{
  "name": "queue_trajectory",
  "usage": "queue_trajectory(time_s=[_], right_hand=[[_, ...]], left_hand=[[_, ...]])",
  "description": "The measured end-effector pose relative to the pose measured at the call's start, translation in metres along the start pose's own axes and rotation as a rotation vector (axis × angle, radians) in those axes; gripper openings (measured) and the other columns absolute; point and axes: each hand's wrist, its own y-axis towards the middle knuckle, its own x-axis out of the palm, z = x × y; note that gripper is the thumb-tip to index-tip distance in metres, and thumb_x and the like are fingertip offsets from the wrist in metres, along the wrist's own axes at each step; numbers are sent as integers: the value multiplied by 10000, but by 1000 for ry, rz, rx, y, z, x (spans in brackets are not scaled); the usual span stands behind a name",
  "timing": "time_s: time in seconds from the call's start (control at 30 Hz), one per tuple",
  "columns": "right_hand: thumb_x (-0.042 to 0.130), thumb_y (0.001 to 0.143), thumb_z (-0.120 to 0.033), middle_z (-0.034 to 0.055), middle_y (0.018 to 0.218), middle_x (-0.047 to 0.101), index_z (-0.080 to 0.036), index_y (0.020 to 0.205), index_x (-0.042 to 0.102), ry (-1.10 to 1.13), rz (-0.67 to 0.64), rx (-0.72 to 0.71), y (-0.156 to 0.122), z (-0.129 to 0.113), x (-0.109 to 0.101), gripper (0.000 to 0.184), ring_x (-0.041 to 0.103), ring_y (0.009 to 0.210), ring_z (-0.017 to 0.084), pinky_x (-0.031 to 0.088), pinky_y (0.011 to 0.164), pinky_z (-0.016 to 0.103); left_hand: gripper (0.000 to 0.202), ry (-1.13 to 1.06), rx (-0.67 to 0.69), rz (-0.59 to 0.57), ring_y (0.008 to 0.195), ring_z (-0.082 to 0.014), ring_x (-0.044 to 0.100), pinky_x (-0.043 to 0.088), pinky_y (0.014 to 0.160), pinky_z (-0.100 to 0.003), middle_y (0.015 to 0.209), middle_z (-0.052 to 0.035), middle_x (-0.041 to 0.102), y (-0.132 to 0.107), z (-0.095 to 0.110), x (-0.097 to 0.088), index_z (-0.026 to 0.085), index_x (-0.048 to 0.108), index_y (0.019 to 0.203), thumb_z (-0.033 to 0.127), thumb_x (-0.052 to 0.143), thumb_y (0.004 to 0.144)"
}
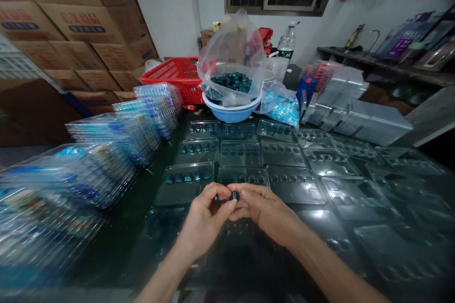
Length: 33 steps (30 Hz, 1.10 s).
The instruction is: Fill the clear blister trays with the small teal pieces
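Above the middle of the table, my left hand (204, 218) and my right hand (266, 210) meet, fingers closed. A small dark teal piece (234, 195) shows between the fingertips, pinched from both sides; its exact kind is too small to tell. Just beyond my fingers lies a clear plastic tray (243, 170), partly hidden by the hands. To its left, another clear tray (167, 195) has a row of teal pieces (187, 177) along its upper part. A third tray (295, 194), at right, has a row of moulded hollows.
At the back, a light-blue basin (232, 114) holds an open plastic bag of teal pieces (232, 82), beside a red basket (174, 70). Stacked filled packages (117, 135) line the left side; clear boxes (373, 120) stand at back right. More clear trays (359, 196) spread rightward.
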Motion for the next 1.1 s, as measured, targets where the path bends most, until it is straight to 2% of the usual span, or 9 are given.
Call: queue_trajectory(time_s=[0.07, 0.13, 0.23, 0.3, 0.5, 0.67, 0.77, 0.93, 1.1], right_hand=[[549, 780, -291, 43, 844, 623, -158, 947, 631, -199, 41, -56, -3, 0, -2, 229, 597, 682, 130, 481, 679, 315], [570, 757, -248, 16, 744, 621, -156, 879, 647, -340, 122, -115, -5, 2, -2, 171, 578, 602, 112, 479, 592, 267], [588, 732, -234, -22, 601, 568, -150, 775, 624, -405, 197, -154, -7, 4, -2, 101, 522, 510, 92, 433, 468, 210], [588, 731, -242, -40, 559, 524, -151, 721, 590, -422, 174, -145, -7, 5, -2, 91, 473, 466, 75, 384, 423, 186], [584, 723, -214, -71, 514, 417, -155, 640, 538, -471, 147, -148, -9, 5, -2, 112, 357, 454, 49, 293, 444, 178], [552, 738, -189, -57, 555, 419, -150, 644, 537, -477, 101, -126, -13, 9, -3, 102, 355, 504, 57, 271, 460, 178], [547, 738, -178, -56, 561, 424, -154, 639, 533, -478, 85, -122, -14, 8, -2, 103, 367, 514, 60, 277, 472, 179], [577, 728, -214, -59, 544, 453, -153, 641, 542, -389, 70, -99, -13, 5, -4, 112, 383, 489, 56, 279, 459, 178], [613, 701, -276, -94, 444, 352, -172, 685, 506, -58, -83, 136, -13, 21, -17, 150, 234, 376, 37, 176, 365, 167]], left_hand=[[98, -154, -76, -59, 747, -177, 515, 393, 653, -271, 790, -35, 554, -1, 2, -2, 181, 577, 807, 261, 530, 775], [110, -236, -101, -48, 768, -180, 525, 399, 675, -270, 820, -36, 564, -2, 3, -2, 177, 579, 825, 261, 560, 756], [96, -285, -99, 25, 834, -189, 523, 402, 711, -265, 916, -45, 553, -4, 2, 0, 178, 588, 785, 233, 616, 711], [72, -335, -97, 42, 873, -194, 517, 404, 718, -260, 950, -52, 549, -5, 1, 2, 172, 589, 735, 214, 633, 696], [150, -592, -247, 6, 658, -122, 524, 396, 604, -223, 711, -9, 577, -5, 5, 4, 162, 572, 708, 166, 696, 624], [171, -586, -408, -184, 501, -82, 468, 336, 488, -198, 557, 8, 544, -3, 5, -2, 134, 602, 654, 188, 737, 563], [128, -600, -471, -203, 468, -67, 448, 325, 476, -198, 544, 11, 528, -5, -1, -4, 129, 608, 631, 214, 703, 620], [175, -786, -533, -201, 511, -84, 474, 333, 476, -216, 624, -31, 546, -12, -8, 2, 114, 620, 627, 258, 609, 726], [139, -975, -592, -146, 498, -63, 444, 305, 459, -193, 582, -4, 501, -15, -10, 7, 106, 604, 603, 185, 618, 716]])
